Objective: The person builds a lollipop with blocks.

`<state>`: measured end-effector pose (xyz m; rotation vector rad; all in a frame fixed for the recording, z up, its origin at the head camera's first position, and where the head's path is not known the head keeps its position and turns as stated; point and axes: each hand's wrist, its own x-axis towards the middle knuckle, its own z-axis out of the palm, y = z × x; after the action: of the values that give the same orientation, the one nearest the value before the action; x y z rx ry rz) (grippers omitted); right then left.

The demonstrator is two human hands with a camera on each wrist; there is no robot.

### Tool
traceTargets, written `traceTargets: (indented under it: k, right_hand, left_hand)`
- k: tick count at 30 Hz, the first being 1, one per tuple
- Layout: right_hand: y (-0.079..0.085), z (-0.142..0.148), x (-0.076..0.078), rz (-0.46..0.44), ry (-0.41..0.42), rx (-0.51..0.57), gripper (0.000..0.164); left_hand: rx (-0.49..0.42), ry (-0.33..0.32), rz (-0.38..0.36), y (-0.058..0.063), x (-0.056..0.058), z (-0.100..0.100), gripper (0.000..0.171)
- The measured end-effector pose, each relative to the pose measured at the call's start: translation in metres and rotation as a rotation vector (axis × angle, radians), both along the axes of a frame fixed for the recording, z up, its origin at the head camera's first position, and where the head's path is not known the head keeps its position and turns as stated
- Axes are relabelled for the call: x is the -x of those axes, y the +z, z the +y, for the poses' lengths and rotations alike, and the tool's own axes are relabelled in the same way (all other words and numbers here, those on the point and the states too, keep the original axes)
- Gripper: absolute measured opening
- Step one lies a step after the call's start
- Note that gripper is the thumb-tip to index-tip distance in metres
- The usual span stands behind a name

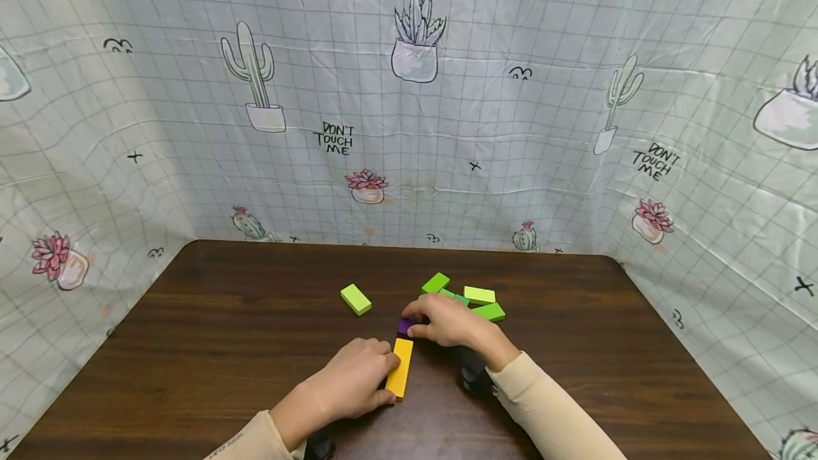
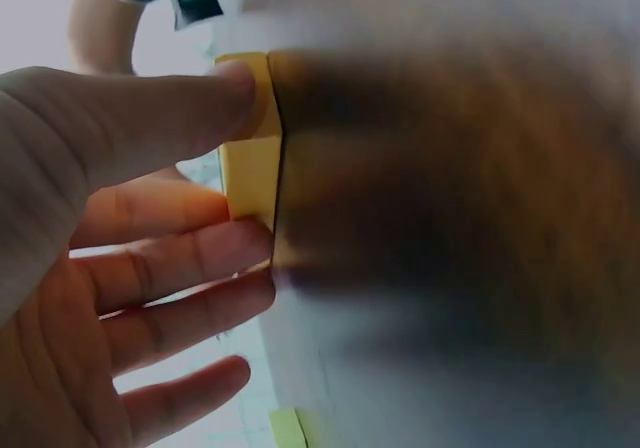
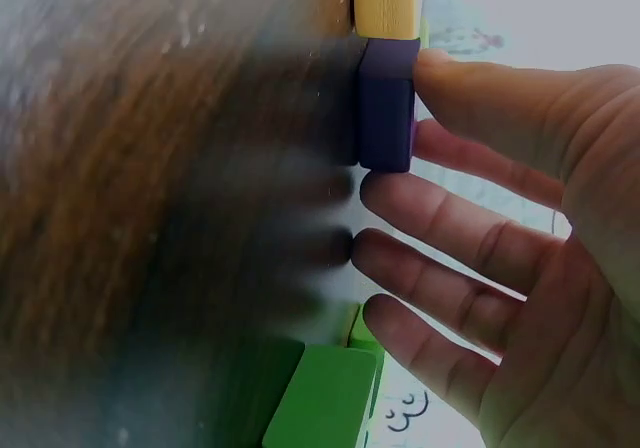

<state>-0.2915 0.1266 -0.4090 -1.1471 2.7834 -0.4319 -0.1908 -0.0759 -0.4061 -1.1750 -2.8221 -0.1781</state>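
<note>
In the head view, a long yellow block [image 1: 399,369] lies flat on the table. My left hand [image 1: 350,380] pinches it, thumb at the near end and fingers along its left side. Beyond its far end sits a smaller purple block [image 1: 405,326], which my right hand [image 1: 449,321] holds between thumb and fingers. The right wrist view shows the purple block [image 3: 386,108] end to end with the yellow block [image 3: 386,2], the two appearing to touch. From the left wrist, my thumb and fingertips are seen against the yellow block [image 2: 252,173].
Several green blocks, among them a light one [image 1: 479,295] and a darker one [image 1: 488,312], lie just past my right hand. A lime block [image 1: 356,299] sits apart to the left. Behind the brown table [image 1: 255,318] hangs a cactus-print curtain [image 1: 415,126].
</note>
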Motion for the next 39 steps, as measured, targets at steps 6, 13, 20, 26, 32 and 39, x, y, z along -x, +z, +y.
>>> traceTargets:
  k: [6,13,20,26,32,39]
  right_hand:
    - [-0.0011,-0.0011,-0.0029,-0.022,0.018,0.005,0.028]
    - [0.0003,-0.0015,-0.0071,-0.033,0.043,0.012,0.028]
    - [0.0003,-0.0023,-0.009,-0.029,0.078,0.023,0.027]
    - [0.0009,-0.0035,-0.0095,-0.025,0.082,0.018,0.028]
    - [-0.0001,-0.0032,-0.0098,-0.03,0.08,0.022,0.028]
    - [-0.0014,-0.0032,-0.0086,-0.025,0.086,0.027,0.028]
  left_hand:
    - [0.006,0.024,0.024,-0.0021,-0.007,0.0076,0.035]
    - [0.015,0.056,0.037,-0.0024,-0.0091,0.01,0.036]
    - [0.003,0.059,0.023,-0.0027,-0.0094,0.0094,0.036]
    - [0.006,0.064,0.023,-0.0031,-0.0093,0.0092,0.037]
    - [0.005,0.057,0.006,-0.0037,-0.0087,0.0084,0.038]
    - [-0.017,0.048,-0.017,-0.0032,-0.0077,0.004,0.038]
